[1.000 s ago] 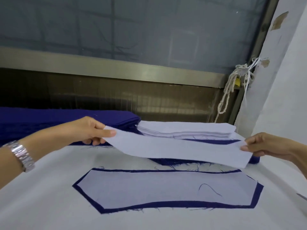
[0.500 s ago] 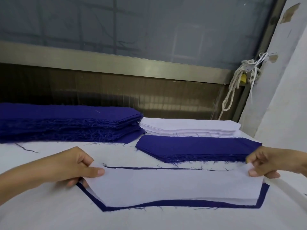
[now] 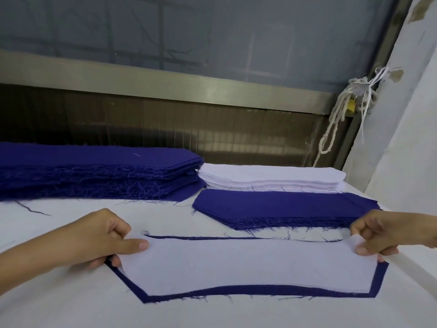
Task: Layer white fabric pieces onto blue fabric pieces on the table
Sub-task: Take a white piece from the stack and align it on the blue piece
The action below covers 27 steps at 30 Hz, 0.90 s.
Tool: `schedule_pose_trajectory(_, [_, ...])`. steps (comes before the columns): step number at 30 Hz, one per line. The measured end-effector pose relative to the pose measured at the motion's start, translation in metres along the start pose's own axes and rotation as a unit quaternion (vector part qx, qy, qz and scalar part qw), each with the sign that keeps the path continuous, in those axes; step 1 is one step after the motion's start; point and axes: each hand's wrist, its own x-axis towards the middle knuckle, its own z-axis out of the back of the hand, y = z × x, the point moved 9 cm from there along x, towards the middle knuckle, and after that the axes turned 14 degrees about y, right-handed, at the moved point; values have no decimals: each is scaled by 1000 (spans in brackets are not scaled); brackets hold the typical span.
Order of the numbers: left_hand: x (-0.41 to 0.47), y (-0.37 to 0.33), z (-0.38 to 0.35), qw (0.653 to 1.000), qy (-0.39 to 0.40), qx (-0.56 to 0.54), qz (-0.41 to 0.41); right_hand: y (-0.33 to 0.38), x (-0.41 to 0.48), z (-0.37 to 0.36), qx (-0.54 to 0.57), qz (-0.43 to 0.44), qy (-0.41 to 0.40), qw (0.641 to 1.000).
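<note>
A white fabric piece (image 3: 246, 263) lies over a blue fabric piece (image 3: 378, 280) near the table's front, the blue showing as a border along the bottom, right and top edges. My left hand (image 3: 104, 237) pinches the white piece's left end between thumb and fingers. My right hand (image 3: 376, 233) pinches its right end, which is slightly lifted. Behind them lie a stack of blue pieces (image 3: 279, 207) and, further back, a stack of white pieces (image 3: 272, 177).
A tall pile of blue fabric (image 3: 94, 171) fills the back left. The table is covered in white cloth (image 3: 59, 301). A window frame (image 3: 165, 79) and dark panel run behind it. A knotted white cord (image 3: 340, 114) hangs at the back right beside a white wall.
Both hands carried the white piece from above the back stacks down toward me, and it now rests on the blue piece near the front.
</note>
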Motion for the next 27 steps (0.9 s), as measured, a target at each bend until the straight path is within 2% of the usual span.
schedule_pose_trajectory(9, [-6,-7,0,1000,-21,15,11,4,19,-7,14,21,30,999])
schedule_pose_trajectory(18, [-20,2,21,991,-43,99,79,-1,32,-4,-15,4,22,1000])
schedule_pose_trajectory(23, [-27,0,43,976,-117,166,79,-4,26,3,-26,-29,-9,999])
schedule_pose_trajectory(27, [-41,-16,69,945,-248,211,32,-7,2,16,-47,-94,-107,989])
